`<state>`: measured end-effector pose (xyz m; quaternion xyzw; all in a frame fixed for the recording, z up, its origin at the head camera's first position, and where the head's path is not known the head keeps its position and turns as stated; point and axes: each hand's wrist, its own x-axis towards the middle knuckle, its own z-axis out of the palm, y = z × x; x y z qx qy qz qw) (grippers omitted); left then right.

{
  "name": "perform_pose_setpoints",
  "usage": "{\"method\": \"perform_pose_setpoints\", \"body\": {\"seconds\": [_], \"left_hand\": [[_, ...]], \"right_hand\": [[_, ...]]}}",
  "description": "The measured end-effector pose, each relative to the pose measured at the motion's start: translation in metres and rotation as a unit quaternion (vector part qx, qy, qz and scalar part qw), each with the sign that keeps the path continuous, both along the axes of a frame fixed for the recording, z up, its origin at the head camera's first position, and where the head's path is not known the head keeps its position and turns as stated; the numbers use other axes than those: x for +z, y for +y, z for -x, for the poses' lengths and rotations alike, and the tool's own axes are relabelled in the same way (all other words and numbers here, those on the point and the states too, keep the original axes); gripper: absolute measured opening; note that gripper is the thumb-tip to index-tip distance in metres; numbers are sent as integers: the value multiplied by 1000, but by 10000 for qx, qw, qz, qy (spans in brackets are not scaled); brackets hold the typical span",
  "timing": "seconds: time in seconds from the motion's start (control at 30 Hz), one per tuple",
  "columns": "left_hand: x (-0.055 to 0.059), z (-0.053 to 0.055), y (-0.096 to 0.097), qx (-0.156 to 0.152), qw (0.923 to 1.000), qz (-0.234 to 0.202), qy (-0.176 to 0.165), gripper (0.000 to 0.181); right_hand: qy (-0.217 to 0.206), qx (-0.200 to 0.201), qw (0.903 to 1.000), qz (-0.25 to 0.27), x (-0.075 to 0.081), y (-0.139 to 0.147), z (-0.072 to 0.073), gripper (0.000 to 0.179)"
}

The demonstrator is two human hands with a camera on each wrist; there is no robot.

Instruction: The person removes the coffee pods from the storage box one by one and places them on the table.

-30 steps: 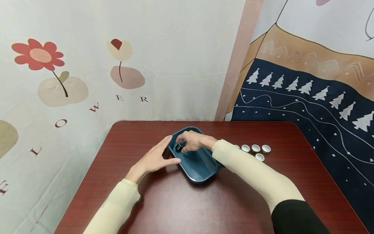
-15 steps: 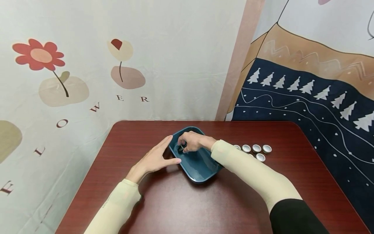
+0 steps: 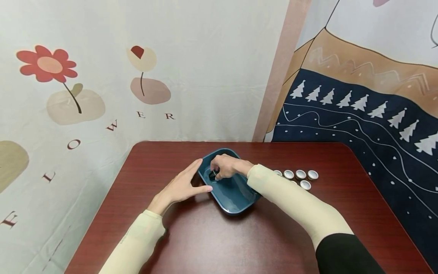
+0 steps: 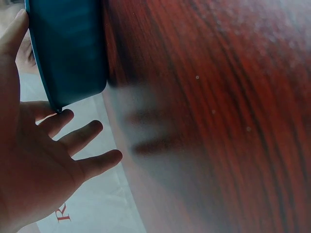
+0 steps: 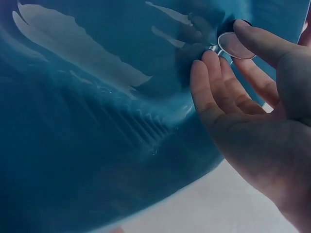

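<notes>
A deep blue rectangular tray (image 3: 236, 207) stands near the table's middle. My left hand (image 3: 179, 184) spreads its fingers along the tray's left side, fingertips and thumb tip right at the rim. In the left wrist view, the left hand's fingers (image 4: 80, 138) are spread, some of them reaching past the tray's corner. Inside the tray's far left part, my right hand (image 3: 226, 166) pinches a small dark round piece (image 3: 213, 175). The right wrist view shows this piece (image 5: 236, 47) with a pale, glassy round face between thumb and fingers, low over the tray floor; its far side is hidden.
Several small round silver-topped pieces (image 3: 300, 174) stand on the reddish-brown table (image 3: 219, 243) right of the tray, some partly hidden by the right sleeve (image 3: 284, 190). Behind the table hangs a printed cloth (image 3: 212, 76).
The right hand has tilted the small dark piece and shifted it slightly right within the tray, closer into the fingers. The left hand stays at the tray's rim.
</notes>
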<state>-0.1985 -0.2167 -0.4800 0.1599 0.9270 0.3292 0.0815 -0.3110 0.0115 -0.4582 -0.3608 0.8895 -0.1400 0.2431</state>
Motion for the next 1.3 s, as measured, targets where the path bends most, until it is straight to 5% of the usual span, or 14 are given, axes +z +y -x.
{"method": "perform_pose_setpoints", "body": {"seconds": [0.37, 0.6, 1.3], "left_hand": [[1, -1, 0, -27, 10000, 9, 64, 122], [1, -1, 0, 0, 10000, 39, -25, 122], [1, 1, 1, -47, 9998, 116, 144, 123]], "right_hand": [[120, -13, 9999, 50, -19, 0, 13, 31], [85, -93, 9989, 442, 16, 9, -12, 36], [208, -288, 9812, 1894, 35, 40, -28, 39]]}}
